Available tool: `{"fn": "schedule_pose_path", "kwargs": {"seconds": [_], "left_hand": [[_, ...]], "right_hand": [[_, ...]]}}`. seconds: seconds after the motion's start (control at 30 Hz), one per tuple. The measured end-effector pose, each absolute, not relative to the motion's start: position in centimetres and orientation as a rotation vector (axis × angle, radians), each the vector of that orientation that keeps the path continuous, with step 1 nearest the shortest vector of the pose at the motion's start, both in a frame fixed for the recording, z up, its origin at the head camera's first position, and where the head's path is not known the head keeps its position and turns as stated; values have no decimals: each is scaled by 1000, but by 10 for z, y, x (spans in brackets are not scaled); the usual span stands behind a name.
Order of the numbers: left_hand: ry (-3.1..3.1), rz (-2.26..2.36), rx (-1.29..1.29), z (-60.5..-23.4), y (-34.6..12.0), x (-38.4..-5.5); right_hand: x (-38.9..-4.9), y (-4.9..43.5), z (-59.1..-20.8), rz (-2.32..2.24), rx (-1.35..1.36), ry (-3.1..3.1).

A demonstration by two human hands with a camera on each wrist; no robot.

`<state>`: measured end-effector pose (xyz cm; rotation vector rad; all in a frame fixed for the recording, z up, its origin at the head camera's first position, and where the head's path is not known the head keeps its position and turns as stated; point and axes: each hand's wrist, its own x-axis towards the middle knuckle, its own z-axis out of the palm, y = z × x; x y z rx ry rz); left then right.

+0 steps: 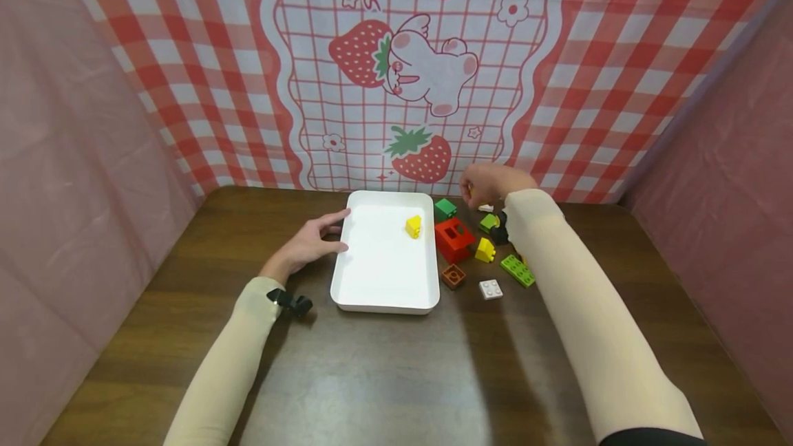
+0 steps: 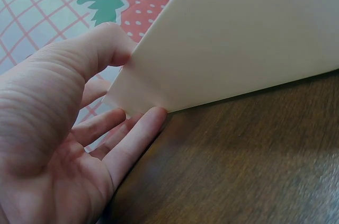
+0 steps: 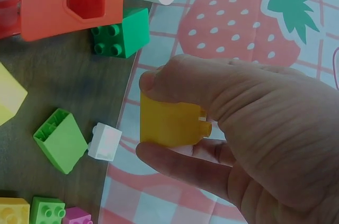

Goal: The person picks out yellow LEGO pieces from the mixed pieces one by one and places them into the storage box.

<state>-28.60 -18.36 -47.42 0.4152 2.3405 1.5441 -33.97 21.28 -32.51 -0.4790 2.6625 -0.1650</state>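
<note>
Two hands are counted, one left (image 1: 308,243), one right (image 1: 492,182). One white tray (image 1: 384,308) is spotted, one red windowed block (image 1: 451,248), one dark green brick (image 1: 444,210), one brown brick (image 1: 453,277), two white bricks (image 1: 491,289); at least four yellow bricks (image 3: 168,122), two lime bricks (image 1: 517,271), one magenta brick (image 3: 77,216).

Head cam: up high and well back, looking forward and down, so we get left hand (image 1: 310,243), right hand (image 1: 491,183), tray (image 1: 384,270) and strawberry cloth (image 1: 514,88) together.
Left-wrist cam: super close, canted, facing the tray's outer wall.
Right-wrist cam: also tight in, rolled sideways, looking past the hand.
Overlap: we spot the red brick (image 3: 45,1) from head and right wrist, the cloth in all three.
</note>
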Motion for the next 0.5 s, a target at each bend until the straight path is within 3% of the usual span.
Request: {"fn": "schedule_pose_path", "kwargs": {"seconds": [0.5], "left_hand": [[2351,1533,399,-473,-182,-285]], "right_hand": [[-344,201,-325,-121,-579,2654]]}}
